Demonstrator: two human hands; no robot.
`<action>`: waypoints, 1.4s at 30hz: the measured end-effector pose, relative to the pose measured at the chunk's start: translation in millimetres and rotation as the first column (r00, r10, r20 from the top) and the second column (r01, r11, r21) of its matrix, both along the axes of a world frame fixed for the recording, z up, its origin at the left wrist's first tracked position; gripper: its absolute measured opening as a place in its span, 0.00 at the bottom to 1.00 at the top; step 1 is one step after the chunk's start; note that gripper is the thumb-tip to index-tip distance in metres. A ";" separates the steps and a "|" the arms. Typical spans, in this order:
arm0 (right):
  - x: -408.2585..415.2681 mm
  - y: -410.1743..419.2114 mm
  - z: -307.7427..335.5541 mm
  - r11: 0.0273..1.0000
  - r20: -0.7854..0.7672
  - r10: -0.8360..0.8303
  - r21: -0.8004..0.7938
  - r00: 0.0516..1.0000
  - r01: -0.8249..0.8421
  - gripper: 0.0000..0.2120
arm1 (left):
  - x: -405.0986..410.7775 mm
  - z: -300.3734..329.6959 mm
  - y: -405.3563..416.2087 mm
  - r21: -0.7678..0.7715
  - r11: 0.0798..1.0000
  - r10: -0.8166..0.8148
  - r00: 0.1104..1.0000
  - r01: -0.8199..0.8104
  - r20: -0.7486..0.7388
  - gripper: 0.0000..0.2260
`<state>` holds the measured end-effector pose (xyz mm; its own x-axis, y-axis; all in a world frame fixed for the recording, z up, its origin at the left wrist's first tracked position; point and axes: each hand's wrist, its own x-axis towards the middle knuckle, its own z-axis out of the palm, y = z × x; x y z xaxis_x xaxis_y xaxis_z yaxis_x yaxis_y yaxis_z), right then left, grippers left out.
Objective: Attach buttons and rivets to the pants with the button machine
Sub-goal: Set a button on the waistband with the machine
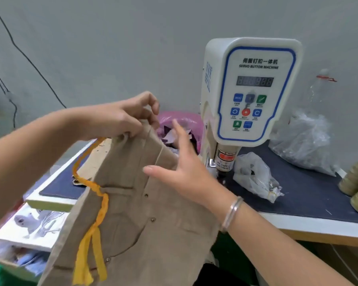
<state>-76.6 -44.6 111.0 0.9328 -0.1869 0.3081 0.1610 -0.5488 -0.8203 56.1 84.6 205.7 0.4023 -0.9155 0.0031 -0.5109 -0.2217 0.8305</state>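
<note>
Three rivets (152,219) on pants (132,213); left hand (120,118) fingers pinching waistband; right hand (180,172) fingers released.

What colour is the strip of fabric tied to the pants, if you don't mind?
Orange-yellow; the strip shows best in the head view, against the tan pants.

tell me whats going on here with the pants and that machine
A person holds up tan pants in front of a white servo button machine. The left hand pinches the top edge of the fabric, while the right hand lies against it with straight fingers. A few metal rivets already show on the pants, and an orange strip is tied through them. The fabric is not under the machine's head.
</note>
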 end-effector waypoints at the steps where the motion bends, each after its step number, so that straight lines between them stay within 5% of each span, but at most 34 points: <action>1: 9.6 -0.1 -3.0 0.993 -0.073 0.034 0.115 0.997 -0.026 0.34 | 0.6 -7.6 -3.0 0.003 1.000 -0.012 1.000 0.012 0.019 0.20; 3: 25.0 0.1 -12.1 0.937 -0.076 0.075 0.348 0.994 -0.044 0.12 | 5.7 -21.9 -5.3 -0.006 1.000 -0.012 0.998 0.013 0.062 0.19; 9: 35.9 -6.9 -26.3 0.479 -0.022 0.143 0.876 0.990 -0.050 0.09 | 40.1 -73.5 28.8 -0.077 0.965 0.245 0.966 -0.251 -0.081 0.23; 12: 42.7 -8.2 -18.4 0.460 -0.009 0.038 0.888 0.999 -0.009 0.08 | 43.6 -100.4 44.5 -0.090 0.892 0.445 0.896 -0.443 0.002 0.31; 15: 45.4 7.4 -6.0 0.618 -0.004 0.042 0.786 0.999 -0.023 0.10 | 38.1 -111.9 48.4 0.129 0.951 0.308 0.869 -0.280 -0.388 0.42; 17: 46.2 18.3 -0.6 0.656 -0.004 0.074 0.753 0.997 -0.046 0.11 | 31.5 -114.8 41.6 0.127 0.975 0.222 0.861 -0.184 -0.458 0.35; 20: 42.0 14.3 9.7 0.468 0.028 0.112 0.880 0.993 -0.078 0.18 | 26.6 -120.3 37.2 0.065 0.979 0.205 0.949 -0.195 -0.241 0.21; 24: 30.9 -12.1 10.4 0.253 0.106 0.153 0.957 0.983 -0.143 0.21 | 22.1 -141.1 55.8 0.077 0.968 0.247 0.952 -0.237 -0.179 0.43; 26: 27.2 -15.7 3.3 0.232 0.107 0.198 0.961 0.974 -0.152 0.21 | 19.6 -146.7 58.8 0.150 0.973 0.210 0.951 -0.178 -0.229 0.37; 28: 26.1 -13.7 -7.3 0.242 0.083 0.203 0.961 0.976 -0.132 0.21 | 18.2 -142.3 62.6 0.139 0.980 0.176 0.938 -0.140 -0.298 0.28; 31: 21.5 -10.8 -36.4 0.305 0.020 0.089 0.951 0.996 -0.046 0.17 | 17.5 -128.8 71.7 0.026 0.973 0.212 0.848 -0.228 -0.485 0.26; 35: 0.8 0.6 -83.8 0.730 -0.207 -0.028 0.664 0.978 0.162 0.15 | 19.4 -111.9 71.1 -0.107 0.861 0.374 0.761 -0.498 -0.530 0.19; 37: -5.0 8.5 -97.8 0.820 -0.287 -0.019 0.544 0.958 0.179 0.20 | 19.2 -103.2 67.1 -0.121 0.849 0.397 0.773 -0.514 -0.495 0.21; 40: -18.5 26.9 -102.7 0.839 -0.192 -0.156 0.492 0.969 0.233 0.30 | 13.9 -92.1 55.7 -0.155 0.835 0.407 0.782 -0.528 -0.471 0.19; 42: -35.2 43.3 -98.1 0.911 0.079 -0.247 0.357 0.966 0.204 0.26 | 9.3 -86.8 47.2 -0.163 0.836 0.398 0.784 -0.524 -0.477 0.19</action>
